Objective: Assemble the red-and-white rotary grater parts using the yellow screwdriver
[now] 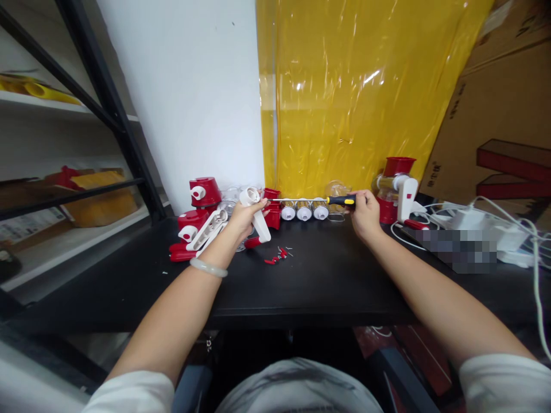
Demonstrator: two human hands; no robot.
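My left hand (242, 219) is closed round a white plastic handle part (257, 213), held just above the black table (318, 287). My right hand (365, 213) grips the black-and-yellow handle of a screwdriver (321, 200). Its long shaft points left, with the tip at the top of the white part. A pale bangle (208, 268) sits on my left wrist. Small red pieces and loose screws (278, 256) lie on the table below the part.
Red and white plastic parts (198, 221) are piled at the left. Three cylinder drums (303, 209) stand in a row at the back. An assembled red-and-white unit (396, 189) stands right of my hand. White cables (482, 221), cardboard boxes and a yellow sheet surround the table.
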